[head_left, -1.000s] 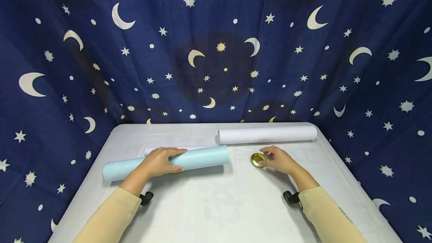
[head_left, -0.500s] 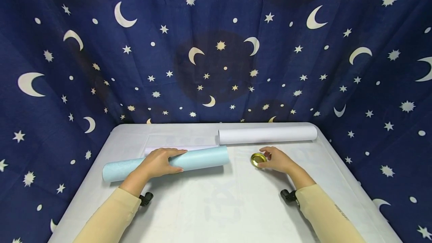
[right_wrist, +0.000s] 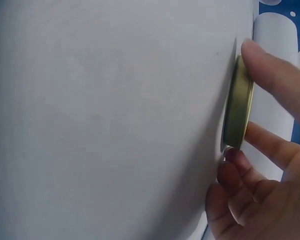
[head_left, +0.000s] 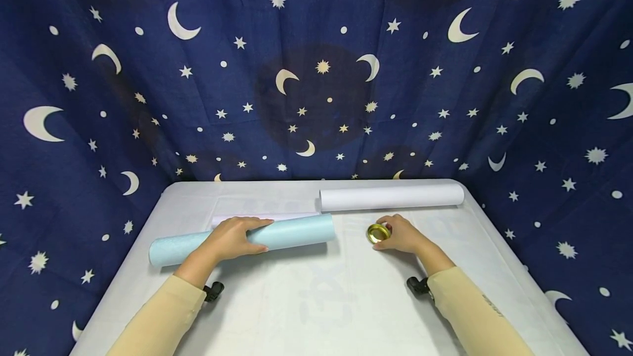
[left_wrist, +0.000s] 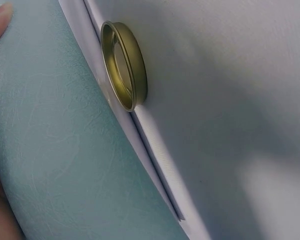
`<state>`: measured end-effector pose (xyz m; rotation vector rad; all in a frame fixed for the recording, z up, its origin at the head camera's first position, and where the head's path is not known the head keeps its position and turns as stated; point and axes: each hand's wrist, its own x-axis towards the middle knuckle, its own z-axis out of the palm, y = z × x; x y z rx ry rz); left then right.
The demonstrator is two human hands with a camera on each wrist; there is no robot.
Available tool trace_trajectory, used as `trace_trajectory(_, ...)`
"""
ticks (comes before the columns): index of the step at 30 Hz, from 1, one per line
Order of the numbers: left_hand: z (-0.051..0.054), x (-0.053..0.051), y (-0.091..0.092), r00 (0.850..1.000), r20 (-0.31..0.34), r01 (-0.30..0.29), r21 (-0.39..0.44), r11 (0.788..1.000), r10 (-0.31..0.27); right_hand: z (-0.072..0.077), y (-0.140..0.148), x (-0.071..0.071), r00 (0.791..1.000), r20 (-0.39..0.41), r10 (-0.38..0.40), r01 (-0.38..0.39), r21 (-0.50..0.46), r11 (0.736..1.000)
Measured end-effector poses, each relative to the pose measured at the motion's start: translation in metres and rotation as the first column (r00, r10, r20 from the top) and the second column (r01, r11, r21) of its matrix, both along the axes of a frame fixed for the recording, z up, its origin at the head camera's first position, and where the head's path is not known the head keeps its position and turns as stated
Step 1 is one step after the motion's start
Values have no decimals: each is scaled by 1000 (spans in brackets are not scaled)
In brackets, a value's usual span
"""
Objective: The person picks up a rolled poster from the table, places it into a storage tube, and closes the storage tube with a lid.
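Observation:
My left hand (head_left: 231, 240) grips a light blue roll (head_left: 296, 232) from above, thumb on the near side and fingers over the far side. A second gold round lid (left_wrist: 136, 65) shows beside that roll in the left wrist view; in the head view it is hidden. On the right, my right hand (head_left: 403, 235) has its thumb and fingers curled round the rim of a shallow gold lid (head_left: 378, 233), whose hollow side faces up. The right wrist view shows this lid (right_wrist: 238, 102) edge-on, with the thumb at one end and other fingers close by.
A white roll (head_left: 393, 198) lies along the table's back right. Behind the blue roll shows part of a pale lilac roll (head_left: 277, 216). The white-covered table (head_left: 326, 301) is enclosed by a dark blue curtain (head_left: 316, 32) with moons and stars.
My right hand has shifted slightly left, its thumb moving from over the lid to the near rim. The left hand and blue roll have barely moved.

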<state>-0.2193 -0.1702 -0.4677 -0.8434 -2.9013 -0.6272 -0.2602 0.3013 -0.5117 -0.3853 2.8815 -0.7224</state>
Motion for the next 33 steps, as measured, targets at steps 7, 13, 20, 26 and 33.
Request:
trace_trajectory(7,1,-3,-3,1000,1,6,-1,1000,-6,5,-2,-2,999,-26,31,-30,32,999)
trace_trajectory(13,2,-6,-6,1000,1,3,8,1000,-3,8,-1,-4,998,-29,51,-51,16,999)
trace_trajectory(20,0,-7,-8,1000,-5,16,12,1000,-16,9,2,-3,999,-21,47,-47,-34,998)
trace_trajectory(26,-2,-8,-9,1000,-8,19,14,1000,-19,16,5,2,998,-26,59,-61,-84,995)
trace_trajectory(33,0,-8,-9,1000,-18,18,15,1000,-17,25,7,6,993,-78,90,-99,-123,988)
